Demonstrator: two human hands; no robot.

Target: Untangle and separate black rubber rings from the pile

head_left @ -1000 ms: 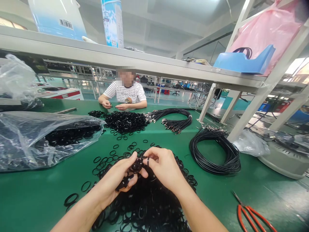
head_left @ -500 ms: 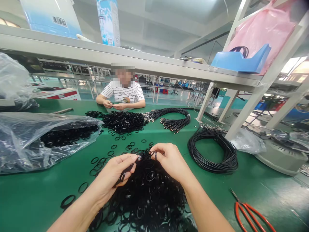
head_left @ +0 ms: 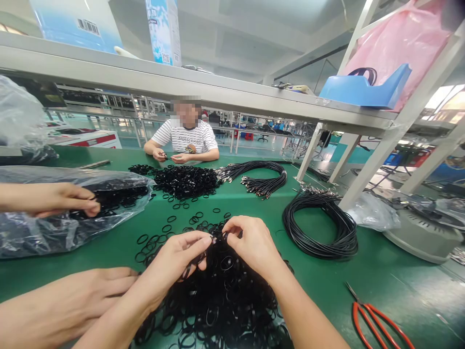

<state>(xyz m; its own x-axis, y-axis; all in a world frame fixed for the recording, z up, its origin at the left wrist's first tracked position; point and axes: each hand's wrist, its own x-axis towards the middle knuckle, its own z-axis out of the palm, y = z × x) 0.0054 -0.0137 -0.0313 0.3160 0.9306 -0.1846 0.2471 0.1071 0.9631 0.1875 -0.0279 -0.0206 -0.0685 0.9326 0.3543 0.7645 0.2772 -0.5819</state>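
Over a big heap of thin black rings [head_left: 232, 295], my left hand [head_left: 183, 254] is closed around several black rings, with thumb and forefinger pinched at a small dark piece. Close by on the right, my right hand [head_left: 250, 242] pinches a black ring between thumb and fingertips. The two hands' fingertips nearly meet, and the exact contact there is too small to tell. Loose rings [head_left: 156, 238] lie on the green table [head_left: 254, 209] beyond and left of the heap.
From the left reach another person's hands: one [head_left: 72, 199] at the plastic bag [head_left: 39, 232] of rings, one [head_left: 83, 291] beside my left forearm. A seated co-worker [head_left: 192, 138] handles rings beyond a second heap [head_left: 185, 182]. Cable coil [head_left: 319, 249] and red-handled pliers [head_left: 366, 310] lie right.
Another person's two hands have come in from the left, one to the bag, one beside my left forearm. My right hand has shifted slightly left, closer to my left fingertips.
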